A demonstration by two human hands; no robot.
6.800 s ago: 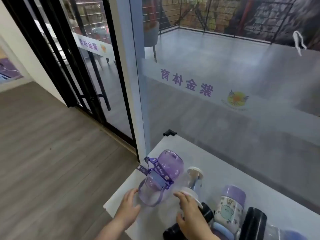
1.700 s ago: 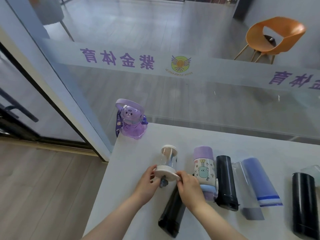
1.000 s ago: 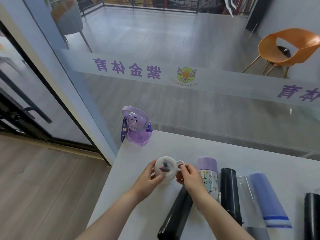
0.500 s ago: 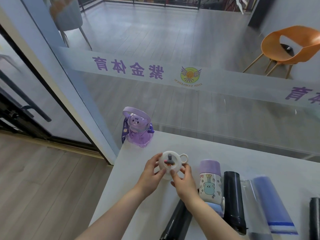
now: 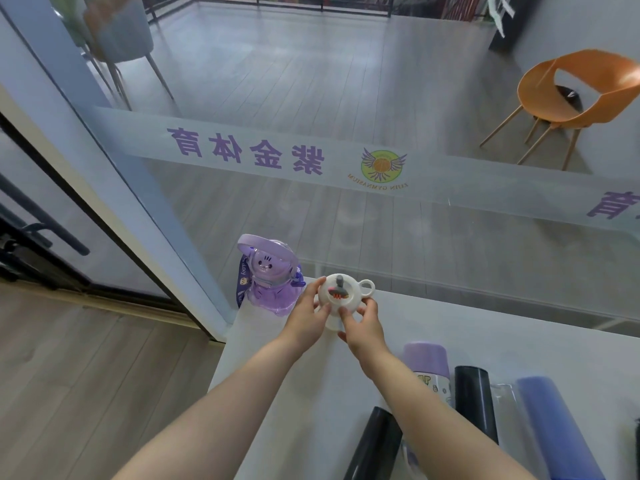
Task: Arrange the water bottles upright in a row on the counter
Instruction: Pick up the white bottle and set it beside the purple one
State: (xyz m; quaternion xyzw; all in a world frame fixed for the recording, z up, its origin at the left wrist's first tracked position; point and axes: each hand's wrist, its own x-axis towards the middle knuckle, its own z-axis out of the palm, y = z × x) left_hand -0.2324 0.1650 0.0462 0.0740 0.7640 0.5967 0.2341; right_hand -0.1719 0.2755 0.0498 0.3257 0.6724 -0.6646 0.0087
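Mostly hidden, the white-lidded bottle (image 5: 339, 295) shows only its round cap (a small figure on top) beside the upright purple bottle (image 5: 268, 284) at the counter (image 5: 433, 323) corner. Left hand (image 5: 306, 318) grips its left side, right hand (image 5: 362, 323) its near right edge. Right of the purple bottle, lying bottles (image 5: 474, 403) run off-frame, partly behind the forearm.

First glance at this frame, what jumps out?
Both hands, left hand and right hand, grip a white-lidded bottle at the counter's far left, beside the upright purple bottle. Several bottles lie flat at lower right, including a black bottle.
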